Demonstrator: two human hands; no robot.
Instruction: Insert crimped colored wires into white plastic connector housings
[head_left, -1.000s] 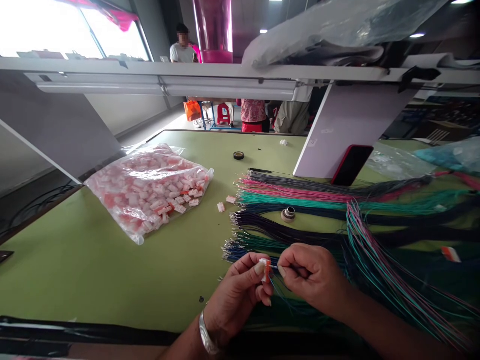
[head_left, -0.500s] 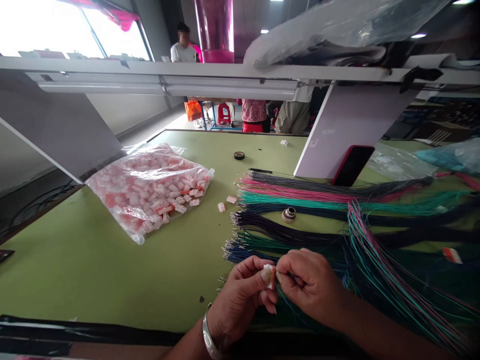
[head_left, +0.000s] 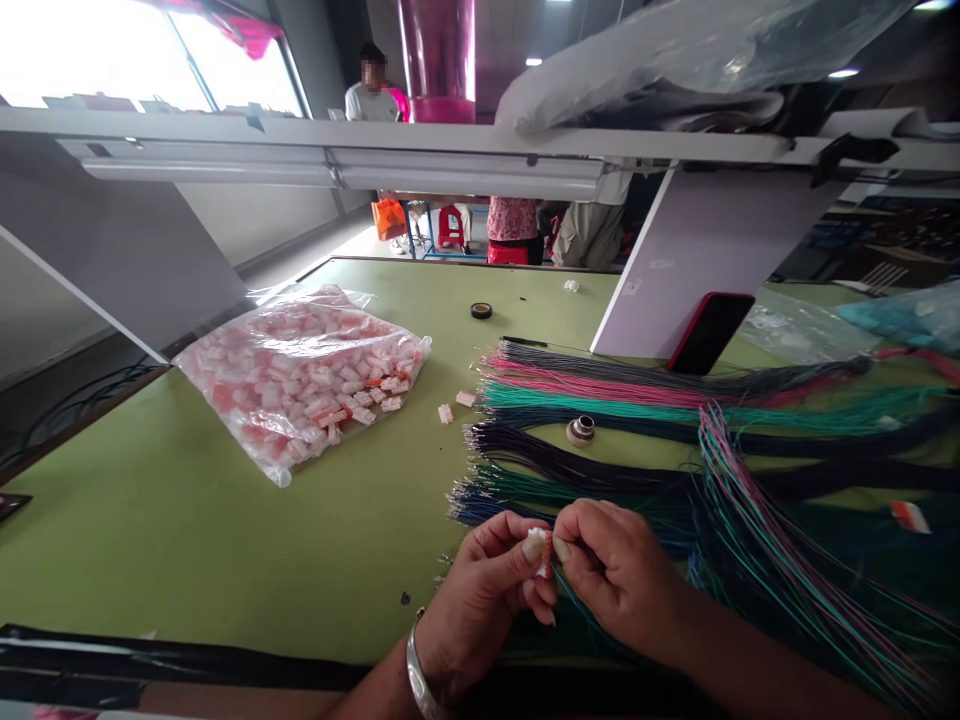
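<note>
My left hand (head_left: 480, 590) pinches a small white and red plastic connector (head_left: 541, 548) between thumb and fingers near the table's front edge. My right hand (head_left: 615, 570) is closed in a pinch right against the connector, its fingertips on a thin wire (head_left: 574, 598) that trails down and right. Both hands sit just in front of the bare tips of bundled coloured wires (head_left: 525, 470): black, pink, teal, purple and blue, fanned across the green table (head_left: 187, 540).
A clear bag of white and red connectors (head_left: 300, 375) lies at the left, a few loose ones (head_left: 446, 412) beside it. A small metal ring (head_left: 580, 431), a tape roll (head_left: 481, 310) and a red phone (head_left: 711, 331) leaning on a white panel lie farther back. People stand beyond the table.
The two hands have drawn closer together and slightly lower, with the right fingertips now pressed up against the connector.
</note>
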